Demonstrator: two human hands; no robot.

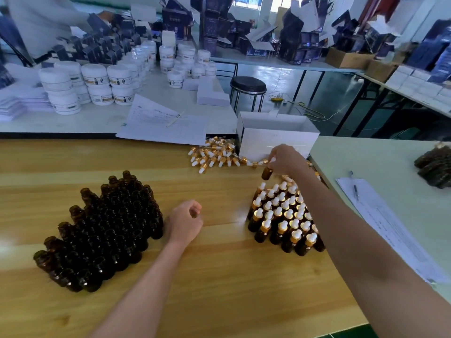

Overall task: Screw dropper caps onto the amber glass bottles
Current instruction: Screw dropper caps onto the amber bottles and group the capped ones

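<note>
Your right hand (286, 159) grips an amber bottle (267, 173) above the capped bottles (283, 220). Your left hand (185, 222), an empty fist, rests beside the uncapped bottles (102, 230).

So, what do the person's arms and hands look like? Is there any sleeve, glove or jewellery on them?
The left forearm and the right forearm are bare up to the frame edge; no sleeve shows. The left hand and the right hand wear no gloves. No watch, bracelet or ring is visible.
</note>
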